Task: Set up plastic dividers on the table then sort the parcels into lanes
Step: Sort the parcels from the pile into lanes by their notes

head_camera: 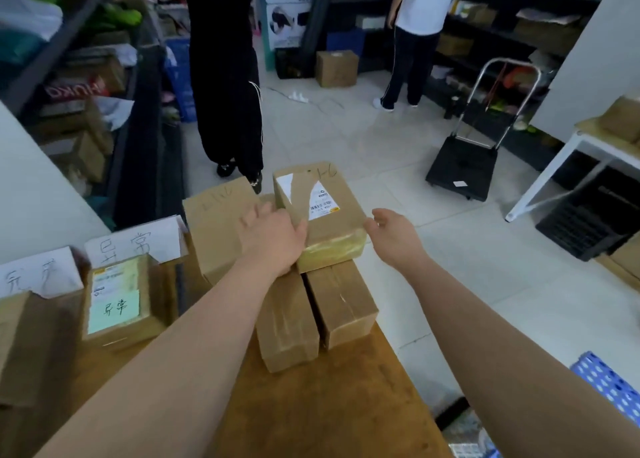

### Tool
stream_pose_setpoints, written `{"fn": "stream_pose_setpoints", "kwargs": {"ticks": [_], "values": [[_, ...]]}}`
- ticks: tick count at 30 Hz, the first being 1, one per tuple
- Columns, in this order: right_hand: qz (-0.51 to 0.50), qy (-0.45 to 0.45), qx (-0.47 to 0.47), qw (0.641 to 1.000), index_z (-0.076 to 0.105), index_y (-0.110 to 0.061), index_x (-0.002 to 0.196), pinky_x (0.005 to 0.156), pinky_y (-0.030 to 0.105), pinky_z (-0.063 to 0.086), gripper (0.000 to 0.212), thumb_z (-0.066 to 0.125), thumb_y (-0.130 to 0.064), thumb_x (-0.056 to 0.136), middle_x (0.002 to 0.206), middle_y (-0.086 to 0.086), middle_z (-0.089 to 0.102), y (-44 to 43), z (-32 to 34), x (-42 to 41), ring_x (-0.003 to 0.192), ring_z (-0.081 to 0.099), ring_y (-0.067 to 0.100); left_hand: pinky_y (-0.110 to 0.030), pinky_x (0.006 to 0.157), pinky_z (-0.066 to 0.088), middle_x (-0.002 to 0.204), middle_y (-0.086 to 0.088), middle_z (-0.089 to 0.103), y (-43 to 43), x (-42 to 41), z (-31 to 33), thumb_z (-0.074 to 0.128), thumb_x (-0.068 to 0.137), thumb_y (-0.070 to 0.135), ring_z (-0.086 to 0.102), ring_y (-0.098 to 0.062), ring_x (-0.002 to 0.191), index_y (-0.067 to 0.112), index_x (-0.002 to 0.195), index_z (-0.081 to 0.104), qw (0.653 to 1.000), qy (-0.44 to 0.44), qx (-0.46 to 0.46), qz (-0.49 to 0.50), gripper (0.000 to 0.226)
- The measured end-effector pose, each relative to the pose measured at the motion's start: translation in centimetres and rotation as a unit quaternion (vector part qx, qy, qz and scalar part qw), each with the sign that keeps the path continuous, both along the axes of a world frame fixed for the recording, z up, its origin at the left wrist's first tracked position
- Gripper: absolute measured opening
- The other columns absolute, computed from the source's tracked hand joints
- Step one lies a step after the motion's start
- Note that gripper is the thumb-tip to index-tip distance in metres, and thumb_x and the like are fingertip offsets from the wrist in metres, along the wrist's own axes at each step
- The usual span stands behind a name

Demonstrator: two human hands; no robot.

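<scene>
Your left hand (273,239) lies flat, fingers released, thumb against the labelled parcel (325,215); your right hand (393,237) hovers, fingers relaxed, beside its right corner; the parcel tops two boxes (287,319) at the worktop's (329,405) right edge, tiled floor (450,267) beyond.

table (329,405) | brown wood | bears: taped parcels (287,322) side by side; green-labelled parcel (119,301) left
</scene>
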State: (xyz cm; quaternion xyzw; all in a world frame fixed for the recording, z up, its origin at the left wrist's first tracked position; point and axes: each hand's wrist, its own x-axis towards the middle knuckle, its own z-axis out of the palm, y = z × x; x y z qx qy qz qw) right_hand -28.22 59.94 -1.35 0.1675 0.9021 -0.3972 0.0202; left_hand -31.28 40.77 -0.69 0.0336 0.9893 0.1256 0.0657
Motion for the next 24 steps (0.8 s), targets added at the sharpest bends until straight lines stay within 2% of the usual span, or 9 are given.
{"fn": "stream_pose_setpoints", "kwargs": {"ticks": [2,4,7,10,15,18,20,22,24], "values": [[0.001,-0.01,-0.028,1.0,0.056,0.003,0.123,0.086,0.036,0.044,0.042,0.044,-0.029,0.099,0.113,0.017,0.064,0.5,-0.9,-1.6,0.104,0.059,0.032,-0.053,0.115,0.023,0.146,-0.014,0.042,0.9,-1.1,-0.7,0.033,0.1,0.046,0.026,-0.036,0.142,0.009,0.117,0.063,0.999,-0.027,-0.006,0.023,0.051],[-0.001,-0.027,-0.064,0.998,0.059,0.008,0.104,0.069,0.035,0.042,0.039,0.044,-0.027,0.098,0.088,0.019,0.06,0.8,-1.5,-2.6,0.081,0.054,0.03,-0.053,0.118,0.017,0.152,-0.014,0.037,1.7,-1.7,-1.2,0.032,0.101,0.047,0.02,-0.036,0.145,0.009,0.117,0.064,0.998,-0.043,-0.006,0.043,0.053],[-0.006,-0.033,-0.151,0.988,0.06,0.008,0.106,0.065,0.033,0.042,0.038,0.043,-0.025,0.099,0.091,0.026,0.06,0.8,-1.9,-3.2,0.077,0.052,0.027,-0.058,0.119,0.005,0.158,-0.009,0.032,2.6,-2.1,-1.7,0.029,0.101,0.049,0.014,-0.032,0.149,0.012,0.118,0.067,0.997,-0.044,-0.009,0.064,0.056],[-0.024,-0.017,-0.206,0.978,0.061,0.008,0.102,0.059,0.029,0.034,0.035,0.044,-0.023,0.098,0.084,0.009,0.053,0.9,-1.9,-3.2,0.076,0.045,0.017,-0.062,0.118,-0.007,0.158,-0.004,0.034,3.0,-1.9,-1.8,0.025,0.102,0.05,0.009,-0.029,0.151,0.014,0.107,0.072,0.998,-0.02,-0.016,0.062,0.059],[-0.056,0.017,-0.27,0.961,0.068,-0.009,0.093,0.071,0.03,0.048,0.021,0.051,-0.021,0.093,0.088,0.004,0.066,1.9,-1.4,-1.6,0.078,0.058,0.018,-0.054,0.118,-0.014,0.154,-0.003,0.04,3.4,-0.1,-1.2,0.028,0.103,0.046,0.008,-0.023,0.152,0.01,0.108,0.069,0.994,0.067,0.058,0.058,0.055],[-0.085,0.029,-0.293,0.952,0.063,-0.014,0.102,0.078,0.03,0.05,0.016,0.057,-0.024,0.092,0.105,0.004,0.067,1.9,-0.8,0.1,0.088,0.062,0.016,-0.046,0.122,0.008,0.148,-0.006,0.047,3.3,1.9,-1.1,0.034,0.103,0.042,0.023,-0.026,0.148,0.01,0.126,0.062,0.978,0.118,0.174,0.021,0.048],[-0.101,0.028,-0.296,0.949,0.059,-0.015,0.112,0.074,0.026,0.048,0.027,0.055,-0.034,0.094,0.112,0.0,0.065,1.7,-0.4,1.5,0.094,0.061,0.012,-0.033,0.109,0.033,0.136,-0.004,0.056,3.0,3.8,-0.8,0.039,0.103,0.037,0.042,-0.023,0.135,0.013,0.13,0.057,0.948,0.121,0.293,0.0,0.041],[-0.099,0.021,-0.298,0.949,0.06,-0.019,0.115,0.075,0.025,0.048,0.033,0.047,-0.044,0.097,0.111,-0.005,0.066,1.2,0.0,3.0,0.097,0.062,0.01,-0.027,0.102,0.038,0.136,0.003,0.057,2.6,5.6,-0.8,0.04,0.104,0.034,0.049,-0.016,0.128,0.017,0.14,0.05,0.933,0.104,0.344,-0.02,0.041],[-0.102,0.01,-0.309,0.946,0.063,-0.027,0.111,0.085,0.03,0.05,0.038,0.037,-0.052,0.099,0.109,-0.008,0.069,0.6,0.3,4.7,0.099,0.063,0.01,-0.037,0.112,0.037,0.147,0.005,0.049,1.9,6.8,-1.2,0.042,0.103,0.036,0.044,-0.013,0.135,0.02,0.151,0.038,0.931,0.08,0.355,-0.037,0.05]]}}
